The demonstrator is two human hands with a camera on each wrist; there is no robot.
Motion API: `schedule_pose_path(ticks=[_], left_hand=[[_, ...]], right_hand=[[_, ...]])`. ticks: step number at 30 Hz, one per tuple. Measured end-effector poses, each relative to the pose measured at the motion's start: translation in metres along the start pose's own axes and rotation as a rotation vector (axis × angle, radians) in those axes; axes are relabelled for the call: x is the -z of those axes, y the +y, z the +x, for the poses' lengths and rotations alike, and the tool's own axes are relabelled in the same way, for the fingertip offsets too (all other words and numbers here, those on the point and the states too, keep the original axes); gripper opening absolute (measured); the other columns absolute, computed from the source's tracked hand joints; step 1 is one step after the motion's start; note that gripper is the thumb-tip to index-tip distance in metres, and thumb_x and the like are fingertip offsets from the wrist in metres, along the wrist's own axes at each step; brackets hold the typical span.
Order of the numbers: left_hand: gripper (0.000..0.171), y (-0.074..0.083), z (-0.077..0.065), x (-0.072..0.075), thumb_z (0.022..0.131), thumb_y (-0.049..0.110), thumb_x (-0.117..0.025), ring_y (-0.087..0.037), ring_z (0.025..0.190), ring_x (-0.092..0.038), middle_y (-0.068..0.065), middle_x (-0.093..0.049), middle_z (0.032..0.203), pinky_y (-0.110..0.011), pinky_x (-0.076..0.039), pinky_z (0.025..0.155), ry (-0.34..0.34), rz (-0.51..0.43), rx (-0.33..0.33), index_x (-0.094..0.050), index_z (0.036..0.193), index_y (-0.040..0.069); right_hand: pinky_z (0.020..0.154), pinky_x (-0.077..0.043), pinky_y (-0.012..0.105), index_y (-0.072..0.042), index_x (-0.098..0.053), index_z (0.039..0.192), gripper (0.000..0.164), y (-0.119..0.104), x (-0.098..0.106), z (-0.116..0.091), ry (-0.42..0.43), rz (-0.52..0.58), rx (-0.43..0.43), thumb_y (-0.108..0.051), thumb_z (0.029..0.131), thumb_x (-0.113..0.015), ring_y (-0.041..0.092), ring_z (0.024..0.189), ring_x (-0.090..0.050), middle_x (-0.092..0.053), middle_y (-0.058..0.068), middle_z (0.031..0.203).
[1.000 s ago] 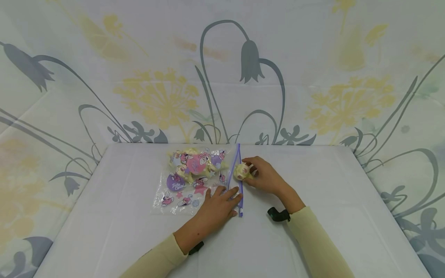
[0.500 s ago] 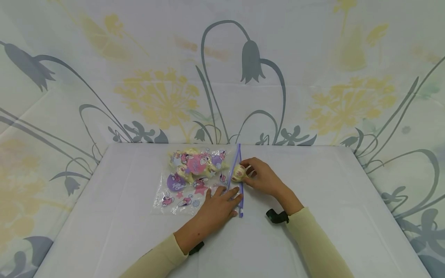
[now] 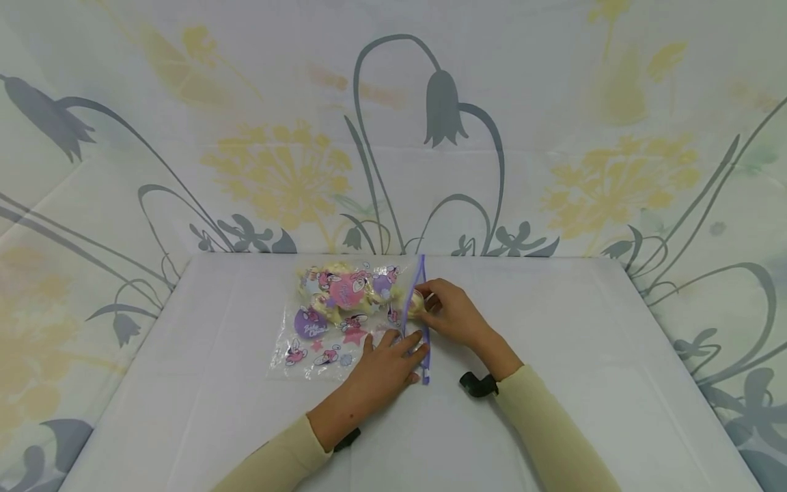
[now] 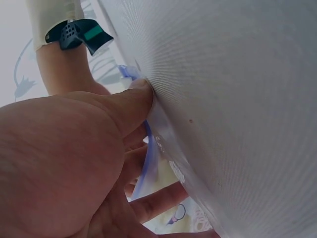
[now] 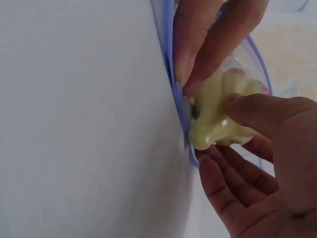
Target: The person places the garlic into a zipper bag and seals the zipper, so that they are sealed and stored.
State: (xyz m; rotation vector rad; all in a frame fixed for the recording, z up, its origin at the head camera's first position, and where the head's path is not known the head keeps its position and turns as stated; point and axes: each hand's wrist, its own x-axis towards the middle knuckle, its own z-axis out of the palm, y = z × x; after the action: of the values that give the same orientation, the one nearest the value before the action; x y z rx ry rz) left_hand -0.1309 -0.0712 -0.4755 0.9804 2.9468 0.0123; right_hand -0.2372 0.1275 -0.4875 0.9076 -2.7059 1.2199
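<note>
A clear zip bag (image 3: 369, 365) with a purple zip edge and pink and purple cartoon prints lies flat on the table. Several pale yellow figures (image 3: 328, 301) show through it. My left hand (image 3: 382, 369) rests on the bag's lower right part with fingers spread, pressing near the zip; its thumb (image 4: 136, 99) lies at the zip edge. My right hand (image 3: 458, 314) pinches a small glossy pale yellow figure (image 5: 218, 114) with pink marks between thumb and fingers. That figure is in the bag's mouth, between the purple lips, partly hidden by the upper one.
The white-covered table (image 3: 553, 424) extends on both sides of the bag. A flower-printed cloth (image 3: 529, 171) hangs behind and at the sides. Dark wrist cameras (image 3: 478, 385) sit under both wrists.
My right hand has moved left, carrying the pale yellow figure from just over the zip edge into the bag's mouth. The left hand has stayed in place.
</note>
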Motion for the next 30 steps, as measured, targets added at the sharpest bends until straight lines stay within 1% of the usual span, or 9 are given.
schedule_pose_path(ticks=[4, 8, 12, 16, 21, 24, 28, 30], left_hand=[[0.053, 0.000, -0.001, 0.001, 0.104, 0.043, -0.065, -0.032, 0.142, -0.049, 0.003, -0.047, 0.164, -0.068, -0.051, 0.103, 0.014, 0.009, -0.005, -0.059, 0.154, 0.025], [0.053, 0.000, -0.001, 0.001, 0.104, 0.043, -0.065, -0.034, 0.143, -0.048, 0.003, -0.047, 0.164, -0.069, -0.051, 0.103, 0.015, 0.014, -0.008, -0.059, 0.153, 0.024], [0.053, 0.000, 0.000, 0.001, 0.103, 0.043, -0.067, -0.035, 0.145, -0.048, 0.003, -0.047, 0.164, -0.068, -0.051, 0.102, 0.016, 0.019, -0.012, -0.060, 0.153, 0.025], [0.054, -0.001, 0.001, 0.000, 0.102, 0.043, -0.068, -0.035, 0.143, -0.048, 0.003, -0.048, 0.162, -0.068, -0.052, 0.101, 0.031, 0.016, -0.021, -0.060, 0.152, 0.024], [0.055, -0.001, 0.001, -0.001, 0.102, 0.045, -0.067, -0.032, 0.141, -0.050, 0.004, -0.049, 0.161, -0.066, -0.054, 0.099, 0.050, 0.037, -0.033, -0.060, 0.152, 0.025], [0.054, -0.001, 0.002, -0.001, 0.102, 0.045, -0.067, -0.031, 0.141, -0.050, 0.004, -0.049, 0.160, -0.066, -0.054, 0.099, 0.052, 0.044, -0.035, -0.060, 0.152, 0.025], [0.054, -0.002, 0.001, 0.000, 0.102, 0.045, -0.067, -0.029, 0.141, -0.049, 0.004, -0.050, 0.159, -0.066, -0.054, 0.098, 0.057, 0.042, -0.038, -0.061, 0.152, 0.025], [0.053, -0.002, 0.001, 0.000, 0.102, 0.044, -0.068, -0.029, 0.140, -0.050, 0.004, -0.051, 0.158, -0.066, -0.055, 0.097, 0.066, 0.038, -0.040, -0.062, 0.151, 0.025]], right_hand=[[0.085, -0.062, 0.042, 0.007, -0.064, 0.127, 0.042, 0.001, -0.005, 0.004, -0.003, 0.001, -0.012, -0.005, 0.092, -0.082, 0.029, 0.095, -0.073, -0.070, 0.015, 0.112], [0.085, -0.062, 0.039, 0.004, -0.067, 0.124, 0.037, 0.001, -0.010, 0.008, -0.015, -0.004, -0.031, -0.008, 0.093, -0.082, 0.025, 0.094, -0.073, -0.071, 0.013, 0.110], [0.084, -0.062, 0.038, 0.001, -0.071, 0.117, 0.028, 0.000, -0.013, 0.013, -0.018, 0.001, -0.022, -0.009, 0.094, -0.082, 0.024, 0.092, -0.073, -0.072, 0.011, 0.108], [0.083, -0.062, 0.038, 0.000, -0.071, 0.113, 0.023, 0.000, -0.017, 0.019, -0.021, 0.013, -0.021, -0.010, 0.094, -0.081, 0.024, 0.091, -0.073, -0.072, 0.011, 0.105], [0.085, -0.061, 0.038, -0.001, -0.071, 0.110, 0.019, -0.002, -0.023, 0.025, -0.018, 0.021, -0.065, -0.009, 0.095, -0.080, 0.024, 0.092, -0.073, -0.073, 0.011, 0.104], [0.085, -0.061, 0.039, -0.002, -0.072, 0.107, 0.016, -0.003, -0.025, 0.028, -0.013, 0.010, -0.088, -0.010, 0.095, -0.080, 0.024, 0.092, -0.073, -0.073, 0.010, 0.102], [0.083, -0.060, 0.040, -0.001, -0.073, 0.104, 0.012, -0.004, -0.030, 0.033, 0.015, -0.028, -0.090, -0.007, 0.095, -0.078, 0.023, 0.089, -0.071, -0.073, 0.010, 0.097], [0.080, -0.059, 0.039, 0.002, -0.075, 0.108, 0.016, -0.004, -0.033, 0.035, 0.037, -0.056, -0.083, -0.005, 0.094, -0.076, 0.022, 0.085, -0.069, -0.074, 0.010, 0.094]])
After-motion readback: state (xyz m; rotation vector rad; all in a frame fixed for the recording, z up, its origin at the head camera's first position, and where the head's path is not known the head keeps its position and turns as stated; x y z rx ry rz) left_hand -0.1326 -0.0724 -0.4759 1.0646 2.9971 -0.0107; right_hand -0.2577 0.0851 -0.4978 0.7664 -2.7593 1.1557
